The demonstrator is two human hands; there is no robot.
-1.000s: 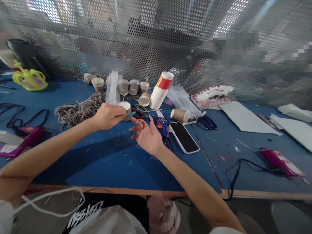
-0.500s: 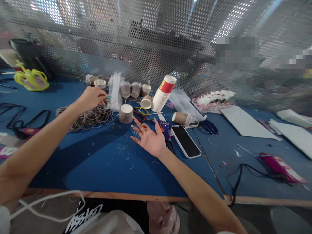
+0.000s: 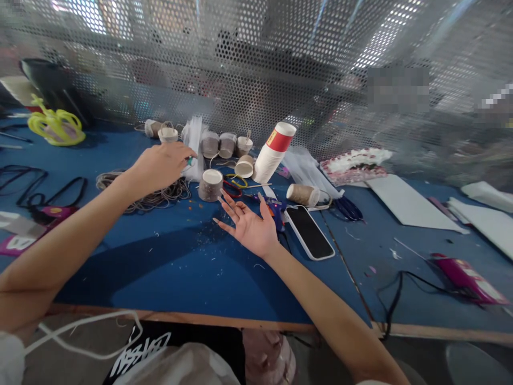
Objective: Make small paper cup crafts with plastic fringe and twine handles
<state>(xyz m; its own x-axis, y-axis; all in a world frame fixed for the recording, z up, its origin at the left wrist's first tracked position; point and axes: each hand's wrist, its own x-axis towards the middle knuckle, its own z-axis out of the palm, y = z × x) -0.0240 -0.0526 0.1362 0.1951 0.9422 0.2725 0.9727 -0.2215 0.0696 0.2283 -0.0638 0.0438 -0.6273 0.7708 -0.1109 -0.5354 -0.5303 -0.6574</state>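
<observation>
My left hand (image 3: 162, 166) is over the coil of grey-brown cord (image 3: 156, 199), palm down. Its fingers are pressed together around something small and teal (image 3: 189, 160), too small to name, beside the clear plastic strips (image 3: 194, 144). My right hand (image 3: 254, 227) is palm up with its fingers spread and holds nothing. Near its fingertips stands a cord-wrapped cup (image 3: 210, 186). Just beyond it are red-handled scissors (image 3: 231, 189) and a blue glue gun (image 3: 276, 213). A phone (image 3: 310, 232) lies to its right.
Several wrapped cups (image 3: 210, 144) line the back, beside a leaning stack of paper cups (image 3: 269, 160). A yellow crown-shaped object (image 3: 56, 127) stands at left. White sheets (image 3: 414, 206) and a magenta packet (image 3: 467, 278) lie at right.
My left hand has moved right, towards the plastic strips, with its fingers still together. My right hand stays palm up near the cup. The whole view has shifted slightly.
</observation>
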